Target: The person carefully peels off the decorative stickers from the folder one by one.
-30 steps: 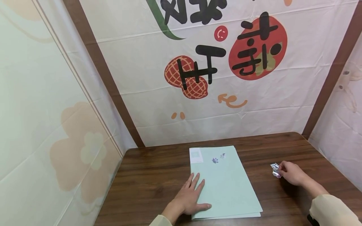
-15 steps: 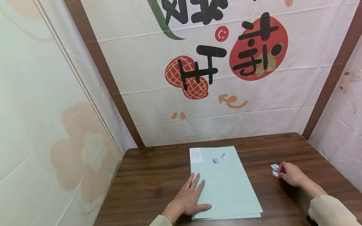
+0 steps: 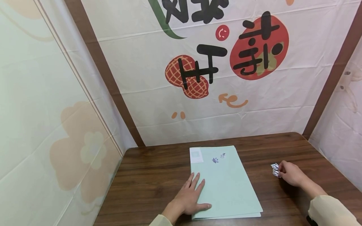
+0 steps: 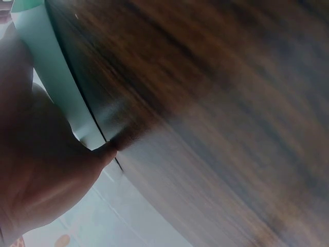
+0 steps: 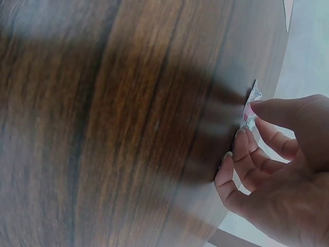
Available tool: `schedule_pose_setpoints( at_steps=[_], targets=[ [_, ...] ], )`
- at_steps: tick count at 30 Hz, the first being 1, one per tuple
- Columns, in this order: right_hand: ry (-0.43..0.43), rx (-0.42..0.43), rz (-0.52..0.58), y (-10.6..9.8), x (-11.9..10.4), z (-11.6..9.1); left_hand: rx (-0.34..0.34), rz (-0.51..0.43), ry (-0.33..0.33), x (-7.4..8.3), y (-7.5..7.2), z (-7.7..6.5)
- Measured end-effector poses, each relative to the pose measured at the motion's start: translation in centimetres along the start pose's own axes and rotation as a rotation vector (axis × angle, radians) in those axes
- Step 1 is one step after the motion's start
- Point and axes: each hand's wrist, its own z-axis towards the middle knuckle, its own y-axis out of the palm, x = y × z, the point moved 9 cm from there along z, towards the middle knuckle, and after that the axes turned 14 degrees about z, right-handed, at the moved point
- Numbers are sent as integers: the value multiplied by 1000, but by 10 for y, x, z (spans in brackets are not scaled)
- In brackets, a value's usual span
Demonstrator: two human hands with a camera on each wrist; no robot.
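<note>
A pale green folder (image 3: 226, 188) lies on the dark wood table, with a white label at its far left corner. Two small printed stickers, one purple (image 3: 215, 160) and one grey-violet (image 3: 222, 155), sit near its far edge. My left hand (image 3: 190, 197) rests on the folder's left side with fingers spread. To the right, small shiny stickers (image 3: 274, 166) lie on the wood. My right hand (image 3: 292, 174) is at them; in the right wrist view its thumb and forefinger pinch a sticker (image 5: 249, 112), while other fingertips touch the table. The fingers partly hide the stickers.
The wood table (image 3: 152, 175) has its far edge against a white cloth wall (image 3: 152, 103) printed with fruit and lettering. Another cloth with a flower print hangs along the left side. Wood surface shows between the folder and the right hand.
The right hand has stayed by the stickers with only slight finger movement, and the nearer sticker's visible shape has shifted a little. The left hand and folder have not moved.
</note>
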Motion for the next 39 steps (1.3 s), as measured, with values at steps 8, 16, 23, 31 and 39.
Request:
schedule_pose_setpoints(
  at_steps=[8,16,23,31,39],
  targets=[
    [-15,3,-1,1,-1,0,13,-30,9,-1,3,2],
    [19,-42,-15,2,-1,3,-1,-8,1,0,-1,-1],
    [16,-54,-20,3,-3,3,-7,5,-7,0,0,-1],
    [-13,-45,-25,6,-11,3,-1,4,-9,1,-4,-3],
    [-35,-45,-29,8,-15,3,0,-5,0,0,-1,-2]
  ],
)
